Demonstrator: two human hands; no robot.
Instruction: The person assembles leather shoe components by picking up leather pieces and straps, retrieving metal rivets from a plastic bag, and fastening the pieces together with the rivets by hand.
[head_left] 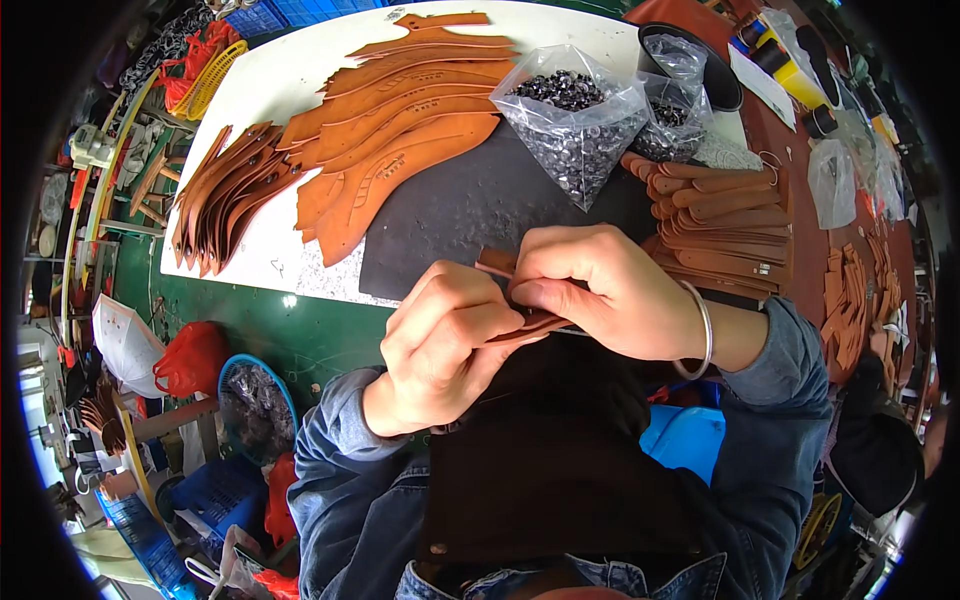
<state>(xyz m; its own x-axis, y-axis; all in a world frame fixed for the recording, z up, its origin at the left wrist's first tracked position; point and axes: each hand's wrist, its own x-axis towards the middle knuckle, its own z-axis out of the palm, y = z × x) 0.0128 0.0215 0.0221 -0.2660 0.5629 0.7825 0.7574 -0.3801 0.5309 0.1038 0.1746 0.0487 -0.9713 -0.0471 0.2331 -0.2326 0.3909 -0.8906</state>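
A brown leather piece [532, 327] is pinched between both hands, just past the near edge of the table. My left hand [440, 335] is closed on its near part, fingers curled in. My right hand [595, 285], with a bangle at the wrist, grips it with thumb and bent forefinger from the other side. One end of the leather sticks out between the hands; anything small under the fingertips is hidden. Beyond them a clear plastic bag [590, 150] full of small dark shiny metal parts stands on a black mat [440, 220]. Stacked brown leather straps [725, 215] lie right of it.
Large curved tan leather pieces [400, 130] fan across the white tabletop [240, 100], with a darker leather bundle [235, 195] at the left. A second parts bag [672, 115] sits by a black bowl [715, 65]. On the floor left are a blue-rimmed basket [257, 410] and red bag [192, 360].
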